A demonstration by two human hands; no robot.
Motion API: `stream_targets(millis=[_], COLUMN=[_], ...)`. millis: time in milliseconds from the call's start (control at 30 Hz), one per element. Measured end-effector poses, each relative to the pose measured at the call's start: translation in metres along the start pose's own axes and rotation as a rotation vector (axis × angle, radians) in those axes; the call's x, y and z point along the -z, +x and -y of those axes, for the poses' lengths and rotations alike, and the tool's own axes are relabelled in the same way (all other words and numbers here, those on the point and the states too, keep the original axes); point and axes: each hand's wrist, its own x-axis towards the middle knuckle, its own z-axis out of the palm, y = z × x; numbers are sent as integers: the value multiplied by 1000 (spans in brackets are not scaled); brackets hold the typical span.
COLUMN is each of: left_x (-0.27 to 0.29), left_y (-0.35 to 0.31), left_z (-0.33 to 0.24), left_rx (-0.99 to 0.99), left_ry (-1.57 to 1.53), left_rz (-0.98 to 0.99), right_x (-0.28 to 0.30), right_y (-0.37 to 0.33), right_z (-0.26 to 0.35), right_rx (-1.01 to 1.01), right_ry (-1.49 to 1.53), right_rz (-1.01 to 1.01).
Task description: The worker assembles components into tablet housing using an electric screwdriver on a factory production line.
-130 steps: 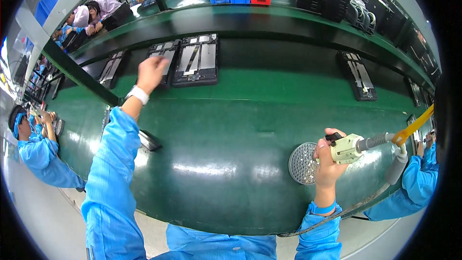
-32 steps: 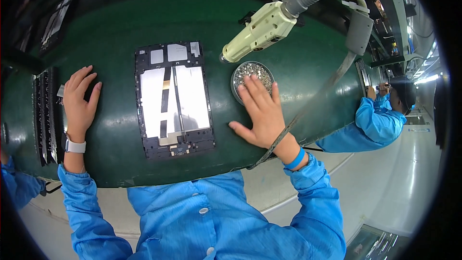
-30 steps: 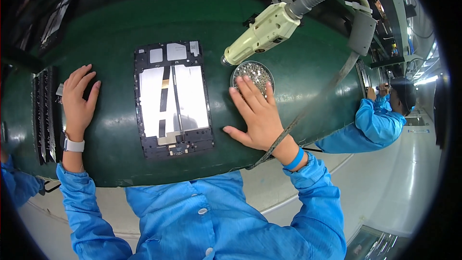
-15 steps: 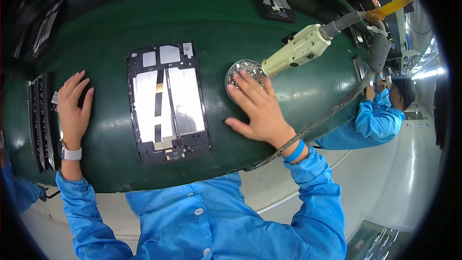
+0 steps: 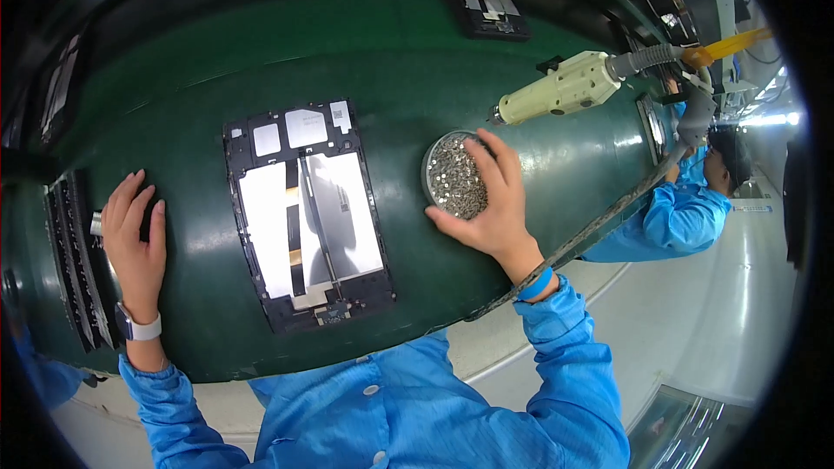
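One dish (image 5: 425, 175) of metal bits (image 5: 458, 178), partly within the curved right grip (image 5: 497, 219)

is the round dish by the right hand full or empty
Not empty: small metallic pieces spread across the dish; how deep, cannot tell.

Between your left hand (image 5: 135, 247) and right hand (image 5: 495, 204), the tablet (image 5: 268, 226) throws back white glare, streaked with grey. The table (image 5: 382, 52) dims ahead of your hands; far beyond your right, a lamp (image 5: 786, 118) flares near the curved, blackened rim.
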Motion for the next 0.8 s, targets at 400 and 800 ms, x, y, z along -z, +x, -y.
stream_targets(millis=[400, 800], left_x=[-2, 2], left_y=[6, 4], left_z=[-14, -11], left_rx=[16, 4], left_ry=[-6, -26], left_rz=[-55, -73], right_x=[1, 20], right_y=[-8, -20], right_z=[-1, 25], right_rx=[-21, 154], right_ry=[-97, -225], right_rz=[22, 383])
